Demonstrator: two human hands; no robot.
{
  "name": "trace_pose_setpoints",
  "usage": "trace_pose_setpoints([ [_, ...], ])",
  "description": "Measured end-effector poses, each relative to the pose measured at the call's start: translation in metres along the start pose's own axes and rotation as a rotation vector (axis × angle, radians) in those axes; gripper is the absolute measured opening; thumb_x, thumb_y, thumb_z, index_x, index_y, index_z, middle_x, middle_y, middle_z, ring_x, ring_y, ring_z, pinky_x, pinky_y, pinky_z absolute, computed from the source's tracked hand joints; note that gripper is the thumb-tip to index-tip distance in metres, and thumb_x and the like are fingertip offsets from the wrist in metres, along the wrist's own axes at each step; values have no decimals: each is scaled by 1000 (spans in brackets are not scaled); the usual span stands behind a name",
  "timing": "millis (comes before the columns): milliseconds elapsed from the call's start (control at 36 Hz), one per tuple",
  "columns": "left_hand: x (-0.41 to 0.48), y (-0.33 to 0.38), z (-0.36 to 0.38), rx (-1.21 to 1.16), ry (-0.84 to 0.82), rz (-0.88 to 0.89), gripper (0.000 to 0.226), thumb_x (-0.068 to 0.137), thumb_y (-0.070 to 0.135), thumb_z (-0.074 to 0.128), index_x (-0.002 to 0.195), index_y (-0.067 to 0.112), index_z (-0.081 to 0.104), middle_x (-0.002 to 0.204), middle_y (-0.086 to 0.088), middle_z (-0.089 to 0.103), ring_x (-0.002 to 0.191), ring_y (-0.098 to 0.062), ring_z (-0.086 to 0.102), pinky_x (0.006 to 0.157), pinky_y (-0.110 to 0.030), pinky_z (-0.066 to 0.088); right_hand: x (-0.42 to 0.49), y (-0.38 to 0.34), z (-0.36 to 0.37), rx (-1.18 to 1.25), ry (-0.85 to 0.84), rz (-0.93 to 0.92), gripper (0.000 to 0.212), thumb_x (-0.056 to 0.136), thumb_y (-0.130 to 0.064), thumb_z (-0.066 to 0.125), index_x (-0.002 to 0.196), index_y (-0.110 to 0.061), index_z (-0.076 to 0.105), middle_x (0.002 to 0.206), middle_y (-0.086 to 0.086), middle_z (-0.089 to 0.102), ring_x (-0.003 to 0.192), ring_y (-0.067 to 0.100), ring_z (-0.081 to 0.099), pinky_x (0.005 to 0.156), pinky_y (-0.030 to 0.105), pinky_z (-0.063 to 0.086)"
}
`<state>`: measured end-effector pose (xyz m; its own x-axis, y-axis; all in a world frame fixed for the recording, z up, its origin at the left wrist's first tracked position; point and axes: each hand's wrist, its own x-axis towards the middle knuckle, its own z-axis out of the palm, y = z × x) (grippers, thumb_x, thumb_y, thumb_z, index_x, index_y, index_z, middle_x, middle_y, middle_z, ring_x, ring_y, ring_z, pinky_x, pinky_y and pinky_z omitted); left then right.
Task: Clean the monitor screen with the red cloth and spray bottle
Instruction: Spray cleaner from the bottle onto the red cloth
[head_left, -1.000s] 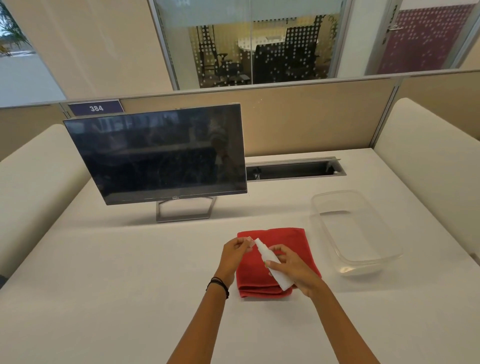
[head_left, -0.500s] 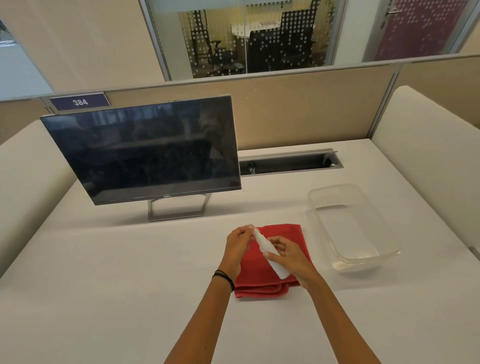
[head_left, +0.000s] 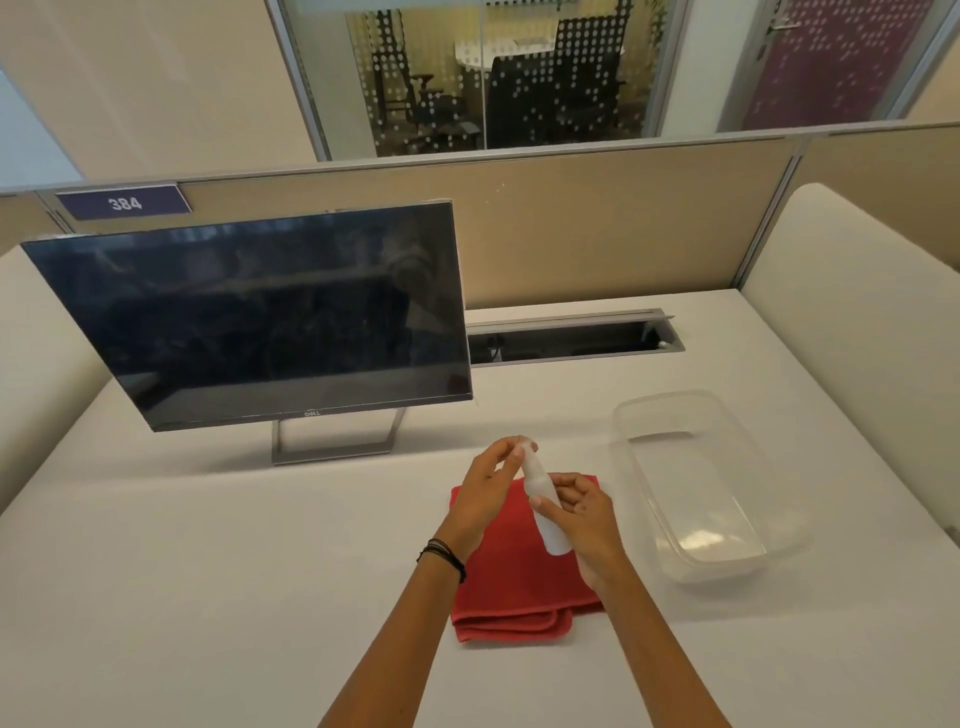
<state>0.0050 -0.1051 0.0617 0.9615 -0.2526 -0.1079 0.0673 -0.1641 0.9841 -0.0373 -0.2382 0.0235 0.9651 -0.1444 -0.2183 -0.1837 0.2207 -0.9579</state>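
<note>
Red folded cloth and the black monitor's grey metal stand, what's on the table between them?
Nothing: the head view shows only bare white tabletop between the red folded cloth and the grey metal stand.

A flat black rectangular monitor (head_left: 260, 317) stands at the back left of the pale counter (head_left: 208, 597), before a tan fabric partition (head_left: 597, 234) that carries a purple number plate (head_left: 124, 203) above the monitor's left corner. A recessed metal cable trough (head_left: 571, 340) sits in the counter right of the monitor. A clear plastic rectangular tub (head_left: 621, 441) stands at the right, nearer than the trough. A folded red cloth (head_left: 514, 587) lies left of the tub. Above the cloth, a small white plastic spray bottle (head_left: 545, 509) is held between the left grip (head_left: 488, 493) at its top and the right grip (head_left: 589, 519) round its body.
</note>
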Motion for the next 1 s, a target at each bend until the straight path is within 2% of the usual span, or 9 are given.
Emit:
trace_pose_setpoints([
  [139, 10, -11, -2, 13, -70, -23, 27, 98, 30, 38, 116, 25, 57, 116, 19, 58, 107, 11, 51, 78, -4, 43, 10, 11, -3, 42, -30, 0, 47, 58, -29, 82, 101, -25, 62, 97, -4, 72, 92, 15, 69, 67, 20, 54],
  [222, 15, -20, -6, 42, -106, -89, 35, 98, 37, 36, 132, 34, 42, 128, 18, 48, 118, 1, 44, 91, -14, 35, 25, 9, -6, -10, 5, -57, 44, 67, -19, 79, 106, -26, 61, 103, -6, 71, 95, 11, 67, 73, 21, 55],
  [306, 21, -33, -16, 154, -102, -155, 44, 96, 43, 36, 140, 37, 28, 137, 13, 42, 119, -2, 40, 96, -23, 33, 45, 7, -8, -108, 117, -120, 41, 81, -9, 69, 119, -16, 56, 114, 0, 65, 103, 14, 63, 85, 26, 53],
  [472, 26, -64, -41, 505, -121, -185, 41, 97, 28, 43, 136, 17, 42, 143, -3, 42, 135, -20, 33, 116, -37, 24, 81, 7, -11, -224, 323, -193, 38, 84, -13, 67, 120, -12, 55, 114, -2, 61, 103, 12, 58, 86, 22, 48],
  [556, 24, -76, -50, 538, -117, -193, 38, 96, 21, 46, 132, 10, 48, 136, -8, 49, 129, -21, 41, 115, -40, 26, 94, 10, -16, -269, 355, -233, 36, 82, -15, 68, 116, -15, 57, 108, -5, 62, 101, 8, 58, 85, 17, 47],
  [639, 20, -86, -57, 521, -101, -236, 38, 95, 20, 48, 131, 10, 47, 136, -7, 48, 126, -19, 43, 111, -32, 32, 103, 14, -18, -290, 380, -260, 36, 82, -15, 69, 115, -14, 58, 108, -2, 64, 99, 7, 59, 83, 13, 48],
  [806, 22, -96, -63, 559, -60, -231, 36, 93, 21, 52, 128, 12, 50, 131, -6, 52, 121, -18, 47, 104, -27, 36, 113, 23, -21, -366, 335, -251, 37, 79, -5, 70, 114, -10, 57, 107, 0, 63, 99, 17, 60, 90, 33, 51],
  [944, 20, -103, -60, 593, 20, -229, 29, 90, 25, 56, 118, 19, 60, 118, -3, 60, 110, -17, 53, 94, -27, 43, 115, 27, -22, -405, 320, -222, 44, 79, -6, 71, 119, -12, 53, 109, -1, 60, 102, 22, 59, 93, 36, 50],
  [1000, 18, -104, -59, 594, 62, -235, 27, 89, 25, 58, 115, 21, 62, 115, -2, 61, 105, -15, 55, 90, -26, 44, 113, 26, -22, -424, 302, -205, 50, 79, -9, 72, 123, -15, 49, 113, -2, 58, 106, 22, 58, 93, 32, 48],
])
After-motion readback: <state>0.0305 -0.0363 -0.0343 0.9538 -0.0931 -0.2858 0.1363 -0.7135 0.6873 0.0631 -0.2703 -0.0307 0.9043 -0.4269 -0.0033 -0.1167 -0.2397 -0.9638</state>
